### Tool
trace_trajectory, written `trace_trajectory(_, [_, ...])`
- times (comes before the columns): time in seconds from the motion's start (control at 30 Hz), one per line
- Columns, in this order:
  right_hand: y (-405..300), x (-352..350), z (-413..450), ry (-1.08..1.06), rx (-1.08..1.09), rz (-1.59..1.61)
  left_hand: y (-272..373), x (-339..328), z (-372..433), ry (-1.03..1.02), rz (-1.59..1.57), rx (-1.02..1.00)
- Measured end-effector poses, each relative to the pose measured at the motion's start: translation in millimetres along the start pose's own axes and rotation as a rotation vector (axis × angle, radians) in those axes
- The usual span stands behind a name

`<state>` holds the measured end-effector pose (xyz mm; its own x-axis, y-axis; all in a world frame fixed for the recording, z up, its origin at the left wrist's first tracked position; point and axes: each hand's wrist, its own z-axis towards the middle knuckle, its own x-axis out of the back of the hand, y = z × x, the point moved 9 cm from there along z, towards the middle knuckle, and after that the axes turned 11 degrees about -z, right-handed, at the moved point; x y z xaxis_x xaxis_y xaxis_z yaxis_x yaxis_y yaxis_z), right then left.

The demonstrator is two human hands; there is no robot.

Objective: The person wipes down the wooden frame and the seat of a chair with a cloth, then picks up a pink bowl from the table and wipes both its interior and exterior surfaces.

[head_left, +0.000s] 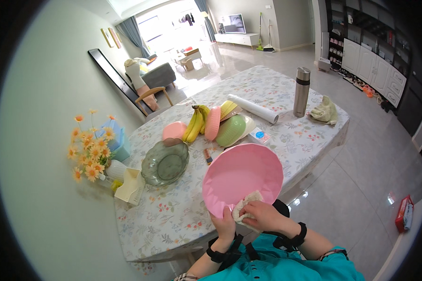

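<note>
My left hand [224,224] grips the near rim of a pink plastic bowl [242,172], its thumb over the inner edge. The bowl is tilted, so its inside faces me above the table's near edge. Bunched in my right hand [263,215] is a cream cloth [248,207], which lies against the bowl's inner wall close to the rim. Left of the bowl, a green translucent scalloped dish [166,163] rests on the table. A small brown and black object [208,156] lies between the two, partly hidden by nothing but too small to name.
On the floral tablecloth [168,228] are bananas [195,124], pink, yellow and green plastic bowls [232,130], a plastic film roll [253,109], a steel thermos [301,93] and a crumpled green cloth [324,111]. Orange artificial flowers [95,151] and a cream holder [130,186] stand by the left wall.
</note>
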<state>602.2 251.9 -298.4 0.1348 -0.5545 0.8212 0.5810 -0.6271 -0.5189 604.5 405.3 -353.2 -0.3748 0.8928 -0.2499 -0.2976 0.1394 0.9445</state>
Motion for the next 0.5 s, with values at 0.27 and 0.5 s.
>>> trace_trajectory(0.27, [11, 14, 20, 0.313, -0.118, -0.221, 9, -10, 10, -0.063, -0.01, -0.067])
trace_trajectory(0.5, [-14, -6, 12, 0.201, 0.003, 0.072, 21, -1, 48, -0.055, -0.196, -0.006])
